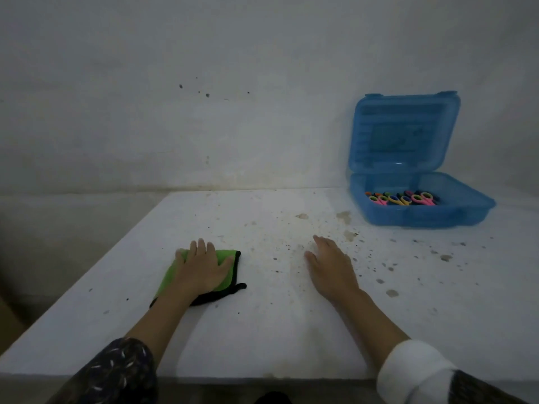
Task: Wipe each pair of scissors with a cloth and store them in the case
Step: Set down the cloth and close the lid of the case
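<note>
With the cloth (pixel 166 279) pressed under the flat left hand (pixel 201 269) at seven o'clock, the right hand (pixel 329 266) laid open and empty, and scissors (pixel 402 198) stored in the case (pixel 423 217) at two o'clock, only lid-closing is judged left.

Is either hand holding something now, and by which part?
Nothing is held. The left hand lies flat on the green cloth; the right hand rests open on the table.
</note>
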